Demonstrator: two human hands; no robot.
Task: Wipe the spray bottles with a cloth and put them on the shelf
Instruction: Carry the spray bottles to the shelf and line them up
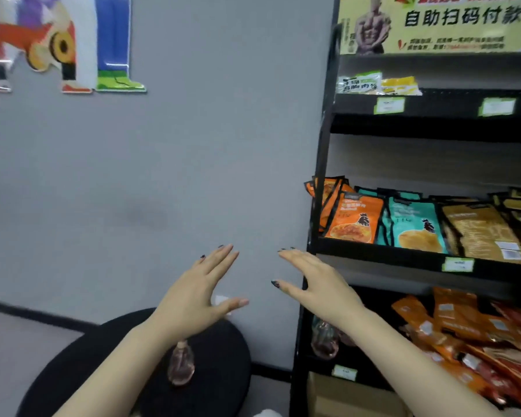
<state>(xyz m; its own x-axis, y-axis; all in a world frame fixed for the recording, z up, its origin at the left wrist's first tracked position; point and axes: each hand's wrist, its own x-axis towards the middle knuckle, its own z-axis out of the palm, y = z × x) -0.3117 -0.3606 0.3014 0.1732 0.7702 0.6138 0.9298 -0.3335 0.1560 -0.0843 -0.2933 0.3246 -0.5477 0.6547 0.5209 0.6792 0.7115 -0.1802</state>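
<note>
Plainly, the left hand (pixel 193 299) and right hand (pixel 319 284) hover spread flat, fingers extended, holding nothing.

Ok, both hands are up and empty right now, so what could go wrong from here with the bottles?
1. The left hand and forearm hang right over the clear bottle on the round black table; lowering blind could tip it.
2. The second bottle sits at the outer edge of the black shelf, partly hidden behind the right hand; a brush of the arm may knock it off.
3. No cloth is clearly in view, so wiping may get skipped.
</note>
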